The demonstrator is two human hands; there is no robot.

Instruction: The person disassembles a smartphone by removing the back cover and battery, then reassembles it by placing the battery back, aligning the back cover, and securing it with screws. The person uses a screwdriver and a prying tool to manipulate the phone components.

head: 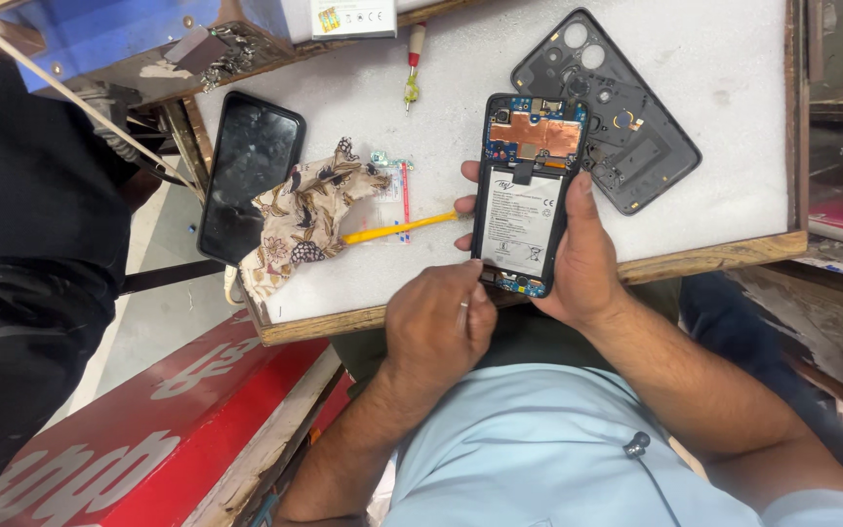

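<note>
**Opened phone held over a small workbench**

Head view: a white foam-like pad in a wooden-edged tray (734, 256) serves as the work surface. Beside it stand a red signboard (148, 439) and a bare grey floor. A person in dark clothing (21, 224) stands at the left edge.

The right hand (582, 259) is clamped around a black smartphone with its back removed (524, 195), held just above the tray's near edge. Its thumb lies along one side and its fingertips (464, 205) wrap the other. The left hand (436, 322) has its fingers pinched together on a thin silvery tool (462, 310), whose tip is hidden at the phone's lower end.

The phone's long axis runs away from the body, with the copper-shielded camera end farthest and the white-labelled battery facing up.

On the pad lie a black plastic back cover (626, 117), a second dark phone (246, 176), a patterned cloth (300, 220), a yellow stick (397, 229) and a small screwdriver (412, 73). What lies under the cloth cannot be made out.
</note>
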